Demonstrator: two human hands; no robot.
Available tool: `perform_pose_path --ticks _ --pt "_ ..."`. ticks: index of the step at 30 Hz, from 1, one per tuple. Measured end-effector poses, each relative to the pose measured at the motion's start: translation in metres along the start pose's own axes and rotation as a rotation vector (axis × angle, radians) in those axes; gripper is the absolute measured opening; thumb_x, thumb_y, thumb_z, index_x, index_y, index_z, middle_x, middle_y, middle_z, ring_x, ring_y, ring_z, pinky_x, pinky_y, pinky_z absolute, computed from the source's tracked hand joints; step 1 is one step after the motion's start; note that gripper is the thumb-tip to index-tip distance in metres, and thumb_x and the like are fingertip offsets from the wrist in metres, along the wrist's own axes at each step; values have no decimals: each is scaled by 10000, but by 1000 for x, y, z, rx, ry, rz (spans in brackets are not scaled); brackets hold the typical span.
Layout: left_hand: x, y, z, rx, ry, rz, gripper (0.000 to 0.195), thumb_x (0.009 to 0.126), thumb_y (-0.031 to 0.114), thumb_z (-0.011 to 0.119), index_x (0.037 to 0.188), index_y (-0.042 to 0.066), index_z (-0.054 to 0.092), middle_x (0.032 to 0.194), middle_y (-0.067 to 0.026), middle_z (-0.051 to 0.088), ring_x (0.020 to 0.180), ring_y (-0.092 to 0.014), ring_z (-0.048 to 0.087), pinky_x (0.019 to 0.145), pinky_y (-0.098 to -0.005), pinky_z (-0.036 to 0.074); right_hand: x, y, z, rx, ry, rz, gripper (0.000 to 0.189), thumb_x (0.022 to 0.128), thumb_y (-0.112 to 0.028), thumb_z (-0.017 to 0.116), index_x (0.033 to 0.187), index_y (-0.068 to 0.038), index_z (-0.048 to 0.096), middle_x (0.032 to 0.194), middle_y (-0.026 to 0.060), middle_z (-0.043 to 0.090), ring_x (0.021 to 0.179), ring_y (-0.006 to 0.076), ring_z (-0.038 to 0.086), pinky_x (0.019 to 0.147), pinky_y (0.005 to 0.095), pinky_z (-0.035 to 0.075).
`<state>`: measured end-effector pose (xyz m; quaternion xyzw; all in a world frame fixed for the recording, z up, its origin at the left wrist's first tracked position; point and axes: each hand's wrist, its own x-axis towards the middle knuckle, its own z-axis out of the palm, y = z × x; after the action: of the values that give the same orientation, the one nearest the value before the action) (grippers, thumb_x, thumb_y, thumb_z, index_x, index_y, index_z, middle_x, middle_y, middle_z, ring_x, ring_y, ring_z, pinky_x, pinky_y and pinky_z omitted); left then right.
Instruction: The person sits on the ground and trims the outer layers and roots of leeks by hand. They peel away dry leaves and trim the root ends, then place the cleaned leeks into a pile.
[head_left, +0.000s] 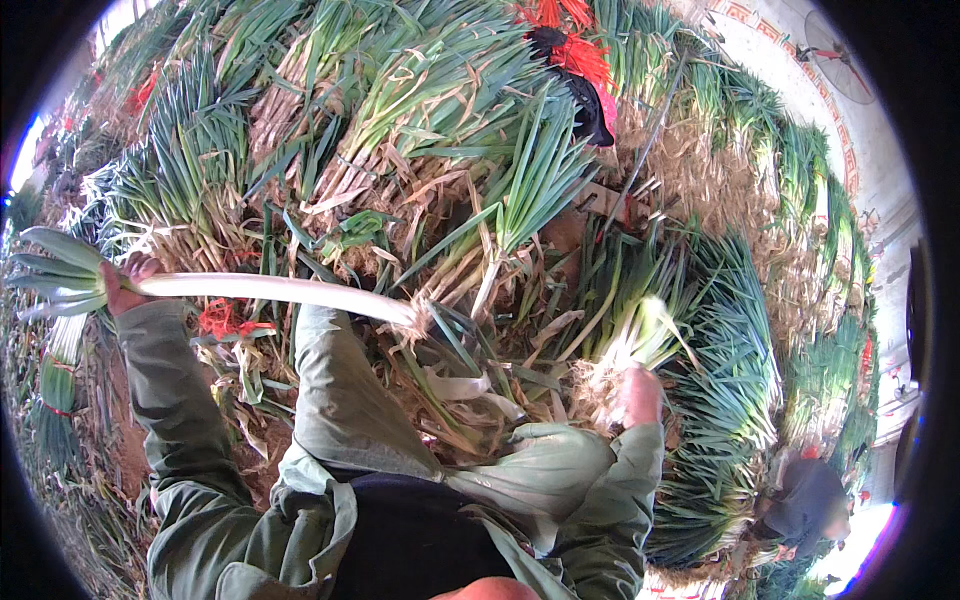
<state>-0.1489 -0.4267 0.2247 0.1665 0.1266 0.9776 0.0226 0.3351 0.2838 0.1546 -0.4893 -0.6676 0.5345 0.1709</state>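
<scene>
My left hand (129, 283) grips a large Welsh onion (277, 289) just below its green leaves. Its white shank stretches level across my right-hand side of the picture's left half, the bearded root end over my left knee. My right hand (642, 396) is blurred beside the root ends of a heap of peeled onions (626, 337) near my right knee. Whether its fingers hold a stalk cannot be told. Between my knees lie stripped sheaths and dry leaves (457, 386). Beyond them a leafy onion (517, 217) leans on a pile of unpeeled stalks.
Large stacks of unpeeled onions (435, 97) rise in front. Neat rows (727, 360) lie to the right. Red ties (225, 319) sit near my left knee, and more red strands (581, 56) beside dark cloth at the top. Another person (806, 499) is at lower right.
</scene>
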Motion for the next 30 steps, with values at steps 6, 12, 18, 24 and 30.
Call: perform_pose_path --ticks 6,12,18,24,30 --pt "-7 -86 58 40 -170 -194 412 971 471 610 785 115 517 704 3 465 600 -135 439 600 -329 413 -75 -30 160 -1266 -1003 -466 400 1002 -387 500 989 -67 739 872 127 710 741 270 672 680 427 555" --pt "-18 -177 115 -7 -319 -354 424 1054 447 468 841 82 501 779 -5 426 646 -133 404 638 -312 399 -153 -23 201 -1230 -1193 -699 496 898 -389 630 1209 -4 597 1219 183 608 1161 368 582 942 477 482" --pt "-37 -264 168 105 -304 -436 407 1064 445 444 835 110 466 754 7 404 579 -123 396 578 -305 414 -194 -86 144 -105 -571 -1290 228 808 -166 756 972 -39 663 870 104 658 814 317 654 746 457 513" --pt "-61 -351 262 168 -374 -561 419 1009 510 530 798 159 438 701 40 450 518 -96 423 499 -305 445 -184 -85 136 -170 -158 -1116 741 902 -179 698 1499 22 307 1164 249 593 1027 414 599 879 432 511" --pt "-77 -449 320 350 -529 -567 546 1016 490 523 1245 -5 515 974 -87 630 897 -239 645 855 -392 539 -130 -67 109 804 -305 -341 139 1043 -162 507 1140 -66 535 848 13 554 689 96 504 595 246 439"
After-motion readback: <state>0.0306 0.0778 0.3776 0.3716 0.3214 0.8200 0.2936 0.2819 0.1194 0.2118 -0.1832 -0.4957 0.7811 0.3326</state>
